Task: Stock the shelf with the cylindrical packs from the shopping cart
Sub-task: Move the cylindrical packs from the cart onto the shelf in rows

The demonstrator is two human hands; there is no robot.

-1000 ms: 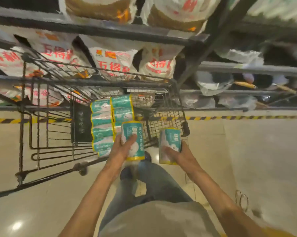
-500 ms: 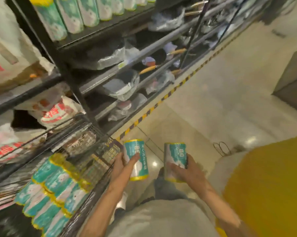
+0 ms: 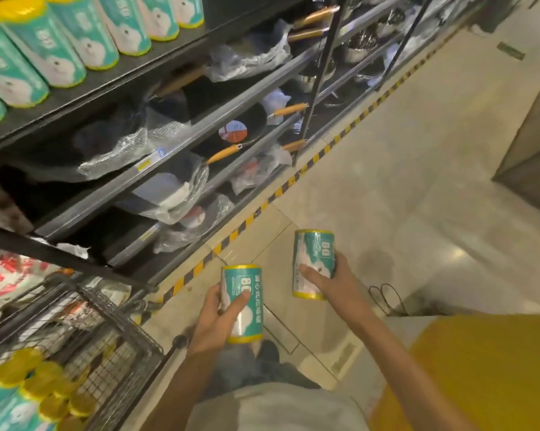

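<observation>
1. I see the shelf [image 3: 131,73] up and left of my fingers, a row of teal packs [image 3: 60,48] standing on it.
2. The shopping cart [image 3: 113,346] sits left of my left hand, more packs [image 3: 29,396] lying inside.
3. My left hand [image 3: 220,318] grips one cylindrical pack [image 3: 245,303] upright, fingers wrapped round its left side, thumb across its front.
4. My right hand [image 3: 332,286] clasps a second pack [image 3: 312,262], which rises above the curled fingers.
</observation>
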